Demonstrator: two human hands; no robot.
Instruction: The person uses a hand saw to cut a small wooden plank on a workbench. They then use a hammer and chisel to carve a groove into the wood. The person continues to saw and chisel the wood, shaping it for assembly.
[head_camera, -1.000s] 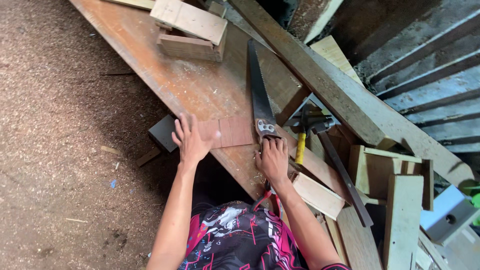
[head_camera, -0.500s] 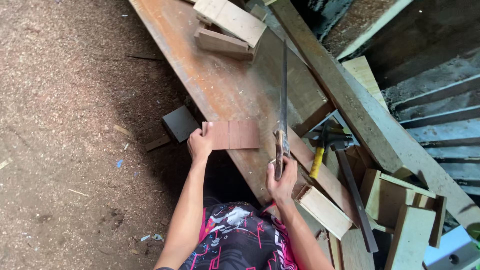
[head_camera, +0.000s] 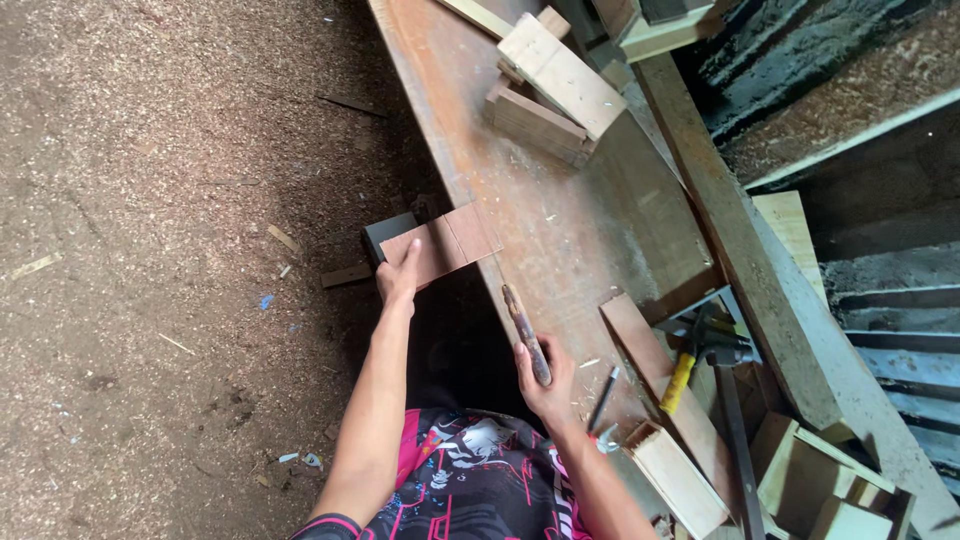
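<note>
— So, where does your piece lie from the saw?

— Your left hand (head_camera: 400, 275) presses flat, fingers spread, on the near end of the reddish wood piece (head_camera: 442, 245). This piece hangs over the edge of the long workbench (head_camera: 560, 230), half above the floor. Your right hand (head_camera: 548, 385) is closed around the handle of the handsaw (head_camera: 524, 330), so the piece lies up and to the left of that grip. You see the blade almost edge-on, and its line runs toward the far end of the piece.

— And the long axis?

— It goes across the bench edge, nearly square to the length of the bench. Your left hand is the nearer one; it touches the piece. Your right hand is apart from it.

— What about the surface and the room?

— The bench top is worn and brown, with sawdust. Stacked wood blocks (head_camera: 550, 90) stand farther up, well apart from you. A hammer with a yellow handle (head_camera: 682, 375) lies at your right, near a pale offcut (head_camera: 678, 480). Under the overhang is a dark block (head_camera: 385, 232) and the sawdust floor (head_camera: 150, 250).
</note>
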